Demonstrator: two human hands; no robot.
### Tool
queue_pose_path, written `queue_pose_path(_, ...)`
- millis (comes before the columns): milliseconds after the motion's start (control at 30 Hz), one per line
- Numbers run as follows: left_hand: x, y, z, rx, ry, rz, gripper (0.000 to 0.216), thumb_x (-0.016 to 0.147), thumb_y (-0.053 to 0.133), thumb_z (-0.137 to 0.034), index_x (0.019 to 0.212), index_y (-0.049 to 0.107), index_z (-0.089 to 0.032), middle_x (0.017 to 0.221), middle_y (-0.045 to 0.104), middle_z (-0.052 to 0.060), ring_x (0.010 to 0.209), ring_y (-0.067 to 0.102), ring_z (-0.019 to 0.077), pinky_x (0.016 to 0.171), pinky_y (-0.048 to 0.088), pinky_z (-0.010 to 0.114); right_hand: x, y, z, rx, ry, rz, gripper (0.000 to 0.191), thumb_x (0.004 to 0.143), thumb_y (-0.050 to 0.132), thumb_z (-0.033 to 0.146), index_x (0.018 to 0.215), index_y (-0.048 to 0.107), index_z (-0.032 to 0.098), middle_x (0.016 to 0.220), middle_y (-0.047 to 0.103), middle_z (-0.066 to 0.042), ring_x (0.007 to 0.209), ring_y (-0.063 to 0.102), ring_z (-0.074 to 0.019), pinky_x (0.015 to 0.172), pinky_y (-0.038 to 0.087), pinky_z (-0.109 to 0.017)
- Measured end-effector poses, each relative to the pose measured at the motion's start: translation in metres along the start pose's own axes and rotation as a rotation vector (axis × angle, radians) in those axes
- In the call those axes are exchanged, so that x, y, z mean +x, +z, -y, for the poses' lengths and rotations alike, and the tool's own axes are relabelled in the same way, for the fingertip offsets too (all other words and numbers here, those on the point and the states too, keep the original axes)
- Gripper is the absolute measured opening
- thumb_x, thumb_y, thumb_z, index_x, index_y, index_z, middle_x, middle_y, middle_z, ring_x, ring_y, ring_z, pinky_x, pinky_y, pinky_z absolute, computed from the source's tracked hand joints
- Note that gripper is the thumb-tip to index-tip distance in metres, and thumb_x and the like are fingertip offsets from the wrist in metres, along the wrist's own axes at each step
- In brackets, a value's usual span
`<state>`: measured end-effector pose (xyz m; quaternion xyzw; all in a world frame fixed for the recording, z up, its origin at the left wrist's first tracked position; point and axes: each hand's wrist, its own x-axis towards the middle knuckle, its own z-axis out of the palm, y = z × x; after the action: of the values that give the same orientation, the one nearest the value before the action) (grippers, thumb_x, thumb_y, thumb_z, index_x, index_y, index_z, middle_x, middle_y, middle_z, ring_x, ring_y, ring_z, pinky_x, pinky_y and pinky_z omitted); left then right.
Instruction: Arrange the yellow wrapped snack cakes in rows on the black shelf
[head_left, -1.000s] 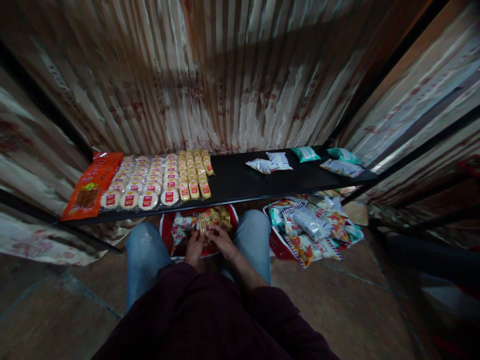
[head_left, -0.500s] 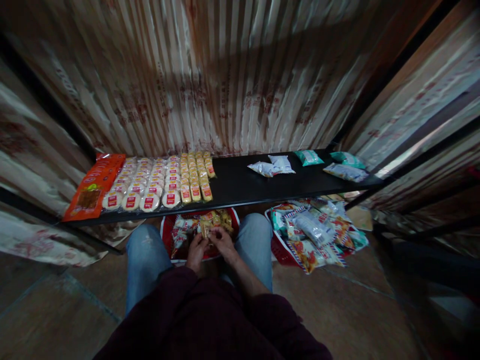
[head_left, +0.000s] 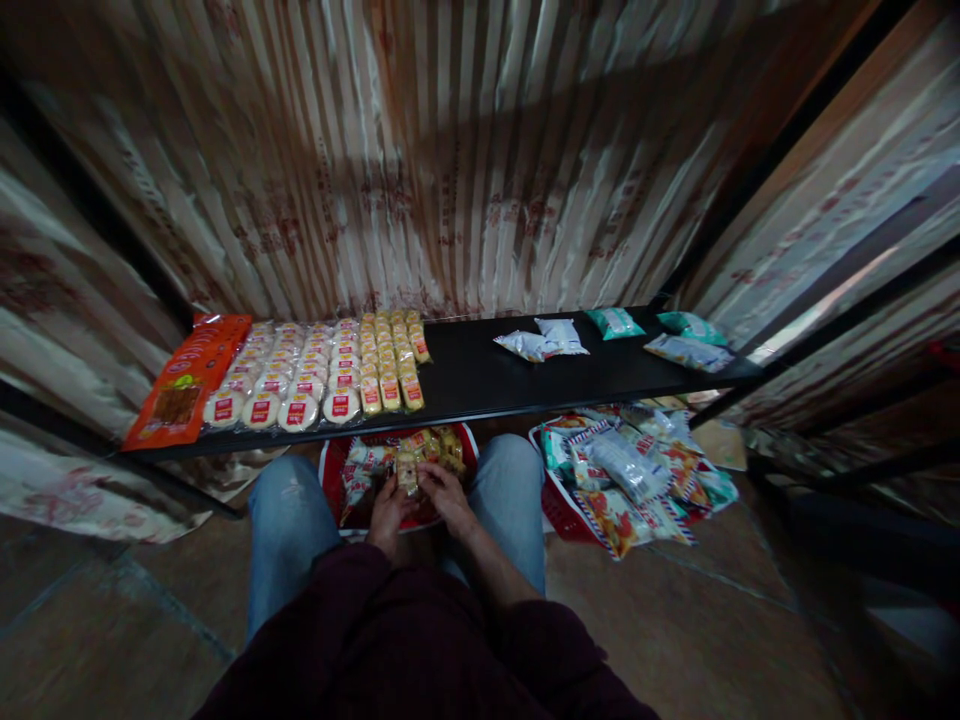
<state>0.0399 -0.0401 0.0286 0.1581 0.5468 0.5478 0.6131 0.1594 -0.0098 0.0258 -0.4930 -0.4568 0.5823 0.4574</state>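
Turned since the earlier frame: one small yellow, rectangular, plastic-wrapped packet [head_left: 407,473], then tilted, now stands nearly upright, its face to the wearer. Both bare hands hold it: the left hand [head_left: 387,512] pinches its left edge, the right hand [head_left: 448,498] its right. It is above a red basket with a pale rim [head_left: 331,480], between two knees in faded blue denim [head_left: 511,490]. Directly beyond, the front edge of a long black shelf [head_left: 465,370] overhangs that basket and obstructs the way upward.

Shelf count, left to right: at least one flat orange plastic pouch [head_left: 182,388]; four columns of round white wrapped crackers [head_left: 302,385]; three columns of yellow wrapped packets [head_left: 390,362]; three whitish pillow-shaped bags [head_left: 541,341], two of them touching; two teal pillow-shaped bags [head_left: 615,322]. Baskets: two. The second, a red perforated basket [head_left: 571,515] beside the right knee, is heaped with printed bags, too overlapped to count.
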Motion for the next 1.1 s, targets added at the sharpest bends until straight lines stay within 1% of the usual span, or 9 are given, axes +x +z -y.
queue_pose_path(100, -0.004, 0.001, -0.002, -0.019, -0.013, -0.014, 0.042, 0.078, 0.066, -0.017, 0.12, 0.058, -0.015, 0.086, 0.069, 0.006, 0.059, 0.061, 0.0098, 0.062, 0.053, 0.023, 0.001, 0.0, -0.003, -0.01, -0.009, 0.007, 0.036, 0.066, 0.071, 0.047, 0.093, 0.072, 0.023, 0.094, 0.071, -0.004, 0.091, 0.064, -0.0226, 0.089, 0.048, -0.038)
queue_pose_path(200, -0.009, 0.003, -0.006, -0.04, -0.02, -0.016, 0.041, 0.079, 0.065, -0.016, 0.12, 0.058, -0.015, 0.085, 0.07, 0.006, 0.06, 0.062, 0.0097, 0.062, 0.052, 0.022, 0.0, 0.0, -0.001, -0.018, -0.024, 0.017, 0.037, 0.068, 0.069, 0.048, 0.095, 0.073, 0.024, 0.096, 0.071, -0.004, 0.092, 0.065, -0.0225, 0.091, 0.048, -0.039)
queue_pose_path(333, -0.014, 0.004, -0.011, -0.07, -0.019, 0.004, 0.042, 0.077, 0.069, -0.02, 0.118, 0.06, -0.016, 0.089, 0.071, 0.007, 0.063, 0.063, 0.0107, 0.063, 0.053, 0.022, -0.002, 0.0, 0.002, -0.034, -0.029, 0.021, 0.035, 0.069, 0.069, 0.047, 0.096, 0.073, 0.025, 0.098, 0.071, -0.004, 0.096, 0.064, -0.023, 0.093, 0.047, -0.039)
queue_pose_path(467, -0.016, 0.006, -0.012, -0.077, -0.046, -0.013, 0.045, 0.077, 0.07, -0.024, 0.12, 0.058, -0.018, 0.088, 0.071, 0.007, 0.065, 0.064, 0.0118, 0.063, 0.053, 0.022, -0.001, 0.0, 0.003, -0.02, -0.029, 0.022, 0.034, 0.068, 0.069, 0.046, 0.094, 0.073, 0.025, 0.099, 0.071, -0.005, 0.098, 0.063, -0.0238, 0.094, 0.047, -0.04)
queue_pose_path(667, -0.013, 0.008, -0.014, -0.103, -0.077, -0.066, 0.045, 0.08, 0.067, -0.023, 0.123, 0.053, -0.02, 0.088, 0.07, 0.006, 0.063, 0.063, 0.0105, 0.059, 0.053, 0.021, -0.004, 0.001, 0.01, 0.009, -0.013, 0.045, 0.034, 0.066, 0.07, 0.044, 0.092, 0.073, 0.023, 0.091, 0.071, -0.005, 0.094, 0.064, -0.0239, 0.089, 0.049, -0.039)
queue_pose_path(833, -0.013, 0.009, -0.017, -0.142, -0.087, -0.052, 0.041, 0.08, 0.068, -0.023, 0.118, 0.055, -0.018, 0.086, 0.069, 0.006, 0.063, 0.063, 0.0112, 0.061, 0.053, 0.023, -0.007, 0.003, 0.017, 0.044, 0.005, 0.059, 0.037, 0.064, 0.071, 0.046, 0.091, 0.073, 0.022, 0.087, 0.07, -0.003, 0.088, 0.065, -0.0221, 0.087, 0.049, -0.036)
queue_pose_path(967, -0.013, 0.008, -0.018, -0.091, -0.081, -0.035, 0.037, 0.079, 0.068, -0.025, 0.114, 0.057, -0.016, 0.084, 0.069, 0.006, 0.06, 0.062, 0.0106, 0.06, 0.053, 0.023, -0.007, 0.003, 0.018, 0.053, 0.003, 0.063, 0.037, 0.065, 0.07, 0.048, 0.09, 0.073, 0.022, 0.087, 0.07, -0.003, 0.088, 0.065, -0.0218, 0.086, 0.05, -0.035)
queue_pose_path(1100, -0.012, 0.007, -0.019, -0.044, -0.106, -0.016, 0.03, 0.08, 0.066, -0.026, 0.108, 0.06, -0.017, 0.081, 0.068, 0.005, 0.059, 0.062, 0.0108, 0.059, 0.052, 0.022, -0.006, 0.003, 0.017, 0.018, -0.019, 0.04, 0.035, 0.065, 0.069, 0.049, 0.089, 0.073, 0.023, 0.089, 0.071, -0.003, 0.087, 0.065, -0.0221, 0.084, 0.05, -0.036)
